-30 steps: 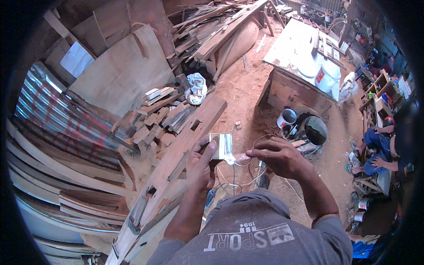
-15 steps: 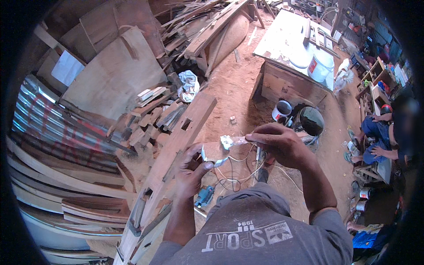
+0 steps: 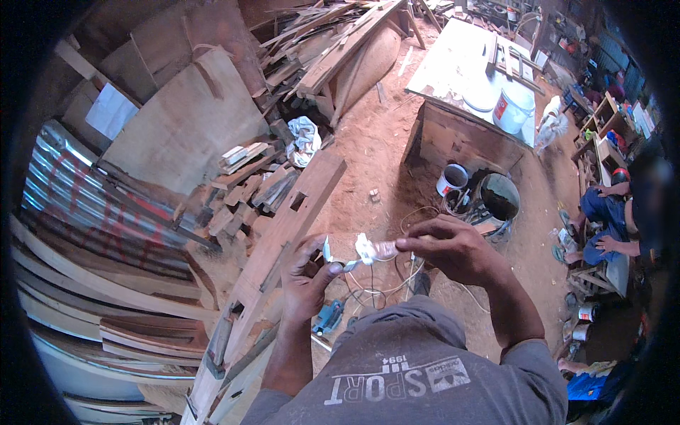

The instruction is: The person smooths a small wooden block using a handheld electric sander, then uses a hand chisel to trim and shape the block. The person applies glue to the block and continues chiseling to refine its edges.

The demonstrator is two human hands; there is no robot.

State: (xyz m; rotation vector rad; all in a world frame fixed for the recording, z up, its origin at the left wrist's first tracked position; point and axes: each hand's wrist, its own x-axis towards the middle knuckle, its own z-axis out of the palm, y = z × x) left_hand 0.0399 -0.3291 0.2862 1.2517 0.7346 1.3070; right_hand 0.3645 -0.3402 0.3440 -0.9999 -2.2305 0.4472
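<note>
Above the long timber, my left hand (image 3: pixel 306 278) is closed on a small curved strip (image 3: pixel 347 266), pale and whitish-blue like paper or foil, held between thumb and fingers. My right hand (image 3: pixel 460 246) pinches the end of a crumpled clear plastic wrapper (image 3: pixel 385 250). A bright white lump (image 3: pixel 365 248) sits at the wrapper's left end, close to the strip; whether the two touch I cannot tell.
The mortised timber beam (image 3: pixel 273 241) lies to my left, near stacked curved boards (image 3: pixel 149 304). A blue-green power tool (image 3: pixel 329 316) and cords are on the ground. Ahead stand a white-topped table (image 3: pixel 443 67) and buckets (image 3: pixel 452 180). At right, a person (image 3: pixel 609 219) sits.
My right hand has lowered slightly, and the clear wrapper with its white lump has shifted and turned. My left hand stays nearly in place, its strip now seen from another angle.
</note>
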